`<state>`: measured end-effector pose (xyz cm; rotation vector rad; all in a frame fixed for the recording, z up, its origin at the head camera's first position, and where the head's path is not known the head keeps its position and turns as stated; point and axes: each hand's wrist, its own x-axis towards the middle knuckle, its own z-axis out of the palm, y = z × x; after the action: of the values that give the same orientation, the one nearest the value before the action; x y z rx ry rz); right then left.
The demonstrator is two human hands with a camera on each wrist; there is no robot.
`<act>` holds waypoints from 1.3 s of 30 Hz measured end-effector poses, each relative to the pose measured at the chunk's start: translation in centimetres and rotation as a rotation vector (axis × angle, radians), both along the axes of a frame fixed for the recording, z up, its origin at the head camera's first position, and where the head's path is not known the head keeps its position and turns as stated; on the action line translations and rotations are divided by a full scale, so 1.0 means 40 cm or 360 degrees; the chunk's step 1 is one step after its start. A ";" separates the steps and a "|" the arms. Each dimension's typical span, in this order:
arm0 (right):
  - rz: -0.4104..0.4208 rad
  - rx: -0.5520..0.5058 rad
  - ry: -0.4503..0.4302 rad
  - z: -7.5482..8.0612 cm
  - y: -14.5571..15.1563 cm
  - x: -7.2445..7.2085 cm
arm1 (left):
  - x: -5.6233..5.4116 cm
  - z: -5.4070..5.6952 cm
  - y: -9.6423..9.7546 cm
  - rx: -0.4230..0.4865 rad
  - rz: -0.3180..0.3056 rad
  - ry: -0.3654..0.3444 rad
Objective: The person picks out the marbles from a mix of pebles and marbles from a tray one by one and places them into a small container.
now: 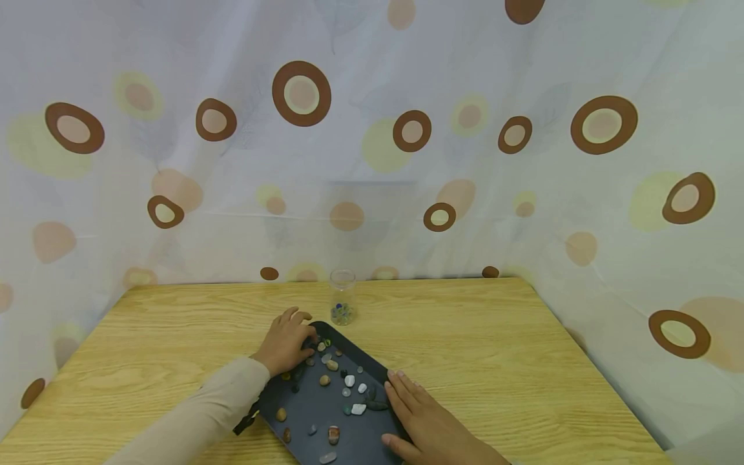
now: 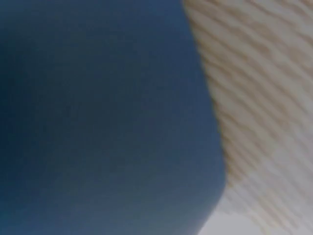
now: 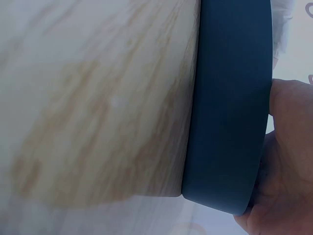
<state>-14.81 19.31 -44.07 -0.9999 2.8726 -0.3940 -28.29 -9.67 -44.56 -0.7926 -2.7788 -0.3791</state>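
Note:
A dark tray (image 1: 302, 413) of assorted stones lies on the table, one corner pointing away from me. My left hand (image 1: 285, 345) reaches over its far-left rim, thumb and forefinger apart above the far corner. Close to those fingertips are a pale stone (image 1: 321, 347) and a yellow-green piece (image 1: 327, 342); nothing held shows between them. My right hand (image 1: 433, 426) rests on the right rim with its fingers straight and the thumb inside. In the right wrist view, the tray's outer wall (image 3: 230, 107) hides part of that hand. The left wrist view shows only a blurred dark surface and table.
Beyond the tray's far corner stands a clear jar (image 1: 343, 290), with several glass marbles (image 1: 341, 314) at its bottom. White stones (image 1: 358, 409) and brown stones (image 1: 325, 380) are scattered in the tray. A patterned curtain (image 1: 372, 161) hangs behind the wooden table (image 1: 494, 342).

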 end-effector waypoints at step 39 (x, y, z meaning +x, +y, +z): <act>-0.0014 -0.0001 0.0017 -0.003 0.000 0.000 | -0.057 0.184 0.122 0.0913 0.0060 0.0050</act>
<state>-14.81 19.33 -44.17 -0.9928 2.8878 -0.3917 -30.56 -4.79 -37.21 -0.5901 -2.4434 -1.0769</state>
